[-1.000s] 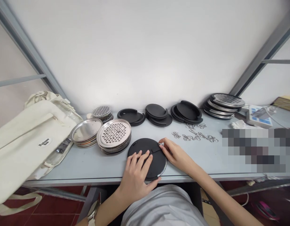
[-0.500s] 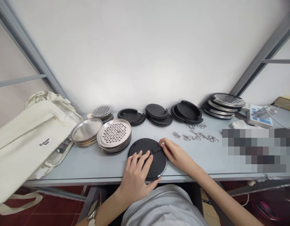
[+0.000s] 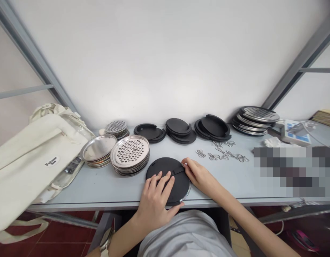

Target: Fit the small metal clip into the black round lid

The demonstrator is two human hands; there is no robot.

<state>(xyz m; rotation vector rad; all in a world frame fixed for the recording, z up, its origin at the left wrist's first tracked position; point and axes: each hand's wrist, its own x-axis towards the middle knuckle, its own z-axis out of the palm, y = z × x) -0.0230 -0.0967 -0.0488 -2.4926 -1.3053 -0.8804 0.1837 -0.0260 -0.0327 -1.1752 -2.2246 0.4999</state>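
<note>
A round black disc (image 3: 165, 167) with a metal rim lies flat near the table's front edge. My left hand (image 3: 155, 200) rests on top of it with fingers spread flat, pressing it down. My right hand (image 3: 198, 175) is at the disc's right edge, fingertips pinched on a small metal clip (image 3: 183, 165) where a black strap crosses the disc. Loose wire clips (image 3: 221, 154) lie just beyond my right hand.
Stacks of perforated steel discs (image 3: 130, 151) and plain steel plates (image 3: 98, 148) stand to the left. Black disc piles (image 3: 181, 130) line the wall, with an assembled stack (image 3: 255, 119) at right. A cream fabric bag (image 3: 33, 146) overhangs the left table edge (image 3: 87, 205).
Almost nothing has moved. My right fingertips shifted slightly at the clip on the disc's edge; my left hand stayed flat on the disc.
</note>
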